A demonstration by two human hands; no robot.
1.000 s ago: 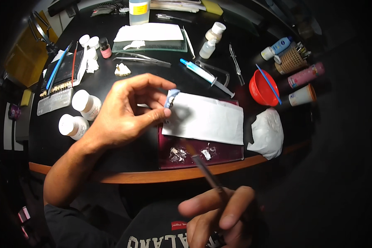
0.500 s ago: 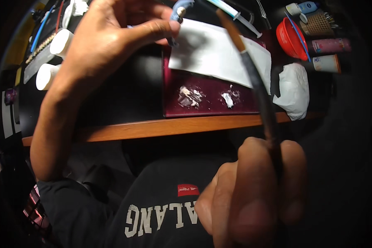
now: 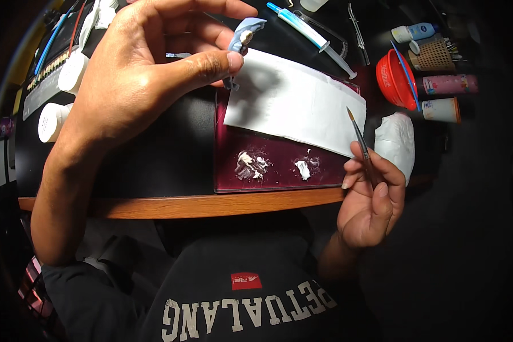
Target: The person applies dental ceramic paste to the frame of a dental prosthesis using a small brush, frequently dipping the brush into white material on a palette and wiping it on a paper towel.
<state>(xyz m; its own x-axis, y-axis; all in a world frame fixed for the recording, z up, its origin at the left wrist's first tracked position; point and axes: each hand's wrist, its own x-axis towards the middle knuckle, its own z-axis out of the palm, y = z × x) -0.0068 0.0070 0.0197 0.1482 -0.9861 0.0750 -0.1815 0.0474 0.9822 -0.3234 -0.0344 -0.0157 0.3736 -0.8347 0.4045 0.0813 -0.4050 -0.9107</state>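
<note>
My left hand (image 3: pixel 171 68) is raised over the table's far middle. Between its thumb and fingers it pinches a small blue dental model (image 3: pixel 249 27) with a cream-white tooth on it. Lower and to the right, my right hand (image 3: pixel 370 199) holds a thin brush (image 3: pixel 366 158) near its ferrule, the brown pointed tip upward. Beneath them lies a dark red glossy slab (image 3: pixel 279 162) with a folded white tissue (image 3: pixel 293 100) across it. A cream smear of paste (image 3: pixel 251 165) and a whiter dab (image 3: pixel 302 169) sit on the slab's near part.
Two white jars (image 3: pixel 51 122) stand left, beside my forearm. A blue-tipped syringe (image 3: pixel 308 34) and metal tweezers (image 3: pixel 357 34) lie at the back. On the right are a red rubber bowl (image 3: pixel 394 80), a crumpled white tissue (image 3: pixel 396 139) and several small containers. A wooden edge (image 3: pixel 211 206) runs along the front.
My right hand with the brush has moved away from close in front of the camera, down toward the slab's right corner. My left hand still holds the blue model, and the whole view has shifted slightly.
</note>
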